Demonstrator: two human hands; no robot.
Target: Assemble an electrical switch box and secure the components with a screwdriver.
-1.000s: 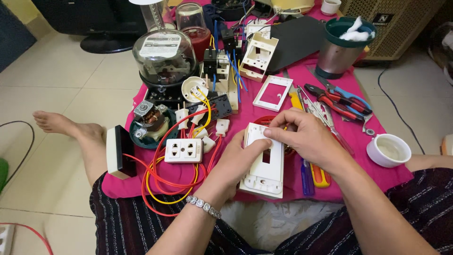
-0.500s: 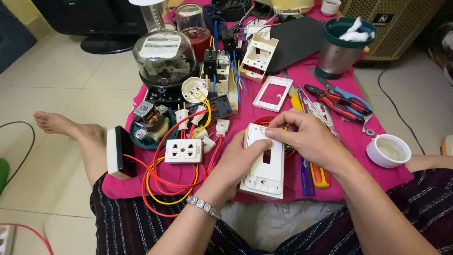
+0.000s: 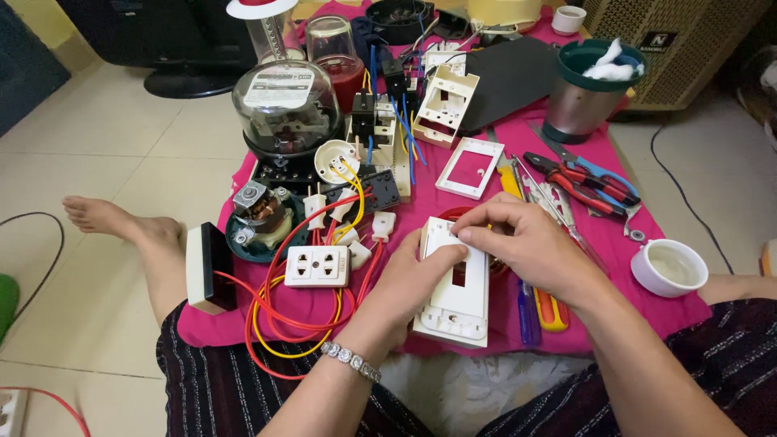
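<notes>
My left hand [image 3: 413, 279] grips the left edge of a white plastic switch plate [image 3: 455, 303] with a rectangular slot in its middle, thumb pressed on its face. My right hand [image 3: 526, 243] rests on the plate's upper end, fingers curled over the top edge and pinching there. The plate lies tilted above the pink cloth [image 3: 615, 283] in front of my lap. A white double socket [image 3: 317, 266] with red and yellow wires [image 3: 275, 324] lies just left of my left hand.
On the cloth: a glass-domed electric meter [image 3: 285, 109], a white frame [image 3: 469, 167], red- and blue-handled pliers [image 3: 595, 182], screwdrivers [image 3: 541, 306], a white cup [image 3: 668, 265], a metal canister with a green rim [image 3: 584, 91], a black-and-white box [image 3: 206, 267]. My bare foot [image 3: 113, 220] lies left.
My right hand's fingers have shifted slightly along the plate's upper edge. The left hand and the plate have stayed in place.
</notes>
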